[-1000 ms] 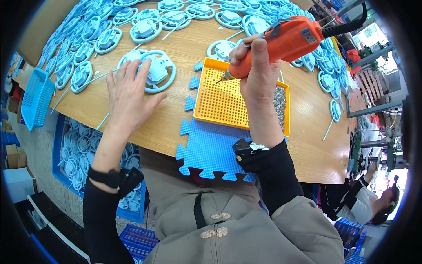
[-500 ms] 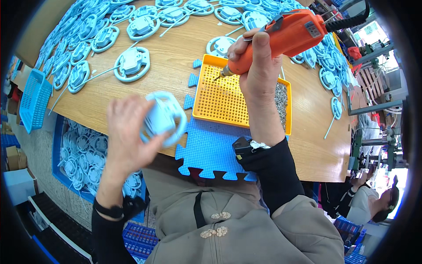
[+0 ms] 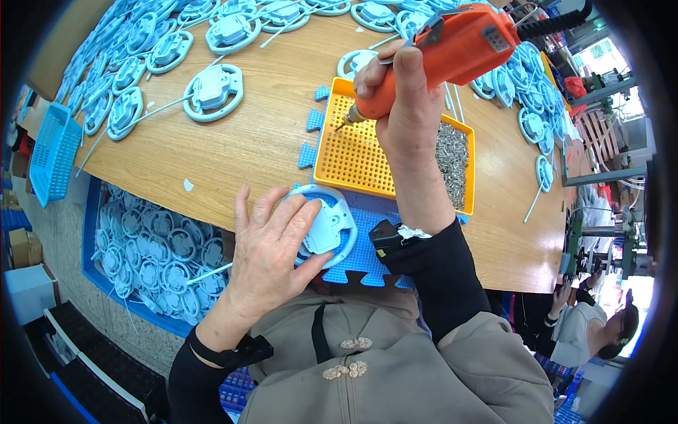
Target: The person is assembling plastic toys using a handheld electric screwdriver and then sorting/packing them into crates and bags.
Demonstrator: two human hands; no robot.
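My left hand grips a light blue, wheel-shaped plastic part by its left side, fingers over the top and thumb below. This part rests on or just over the blue foam mat; contact is hidden. My right hand is wrapped round an orange electric screwdriver, its bit pointing down and left above the yellow perforated tray. Small metal screws fill the tray's right end, partly behind my right forearm.
Many similar blue parts cover the table's far side, such as one with a long stalk. A blue bin full of them stands below at left. A blue basket sits at the left table edge. Another person is at far right.
My left hand has brought the wheel-shaped part rightward and down onto or over the foam mat. The screwdriver in my right hand has shifted slightly left.
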